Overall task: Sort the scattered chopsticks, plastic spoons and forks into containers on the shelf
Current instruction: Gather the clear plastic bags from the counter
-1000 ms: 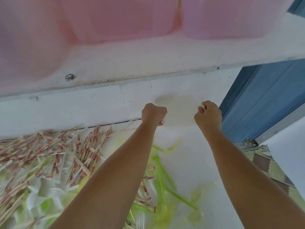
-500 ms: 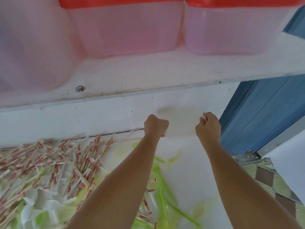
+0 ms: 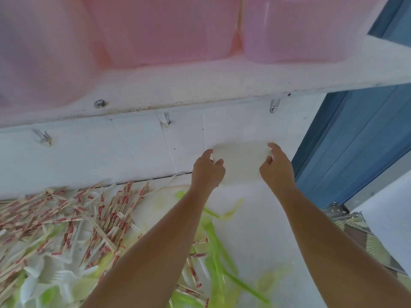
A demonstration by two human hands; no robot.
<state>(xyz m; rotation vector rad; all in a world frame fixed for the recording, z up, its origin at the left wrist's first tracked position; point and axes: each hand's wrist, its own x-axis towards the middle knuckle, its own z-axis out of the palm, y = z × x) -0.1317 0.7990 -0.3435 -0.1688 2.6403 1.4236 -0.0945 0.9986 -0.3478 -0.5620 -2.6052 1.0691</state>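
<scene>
My left hand and my right hand are raised in front of the white tiled wall. Between them hangs a pale, blurred, translucent object, and each hand pinches one of its side edges. What it is cannot be made out. Below lies a heap of paper-wrapped chopsticks, white plastic forks and green plastic spoons on the white counter. Three pink translucent containers stand on the shelf above: left, middle, right.
Small hooks stick out under the shelf's front edge. A blue panel borders the counter on the right, with patterned floor below it. My forearms hide part of the heap.
Both hands have lifted slightly toward the shelf and changed from closed fists to a fingertip pinch on the pale object. The heap has not moved.
</scene>
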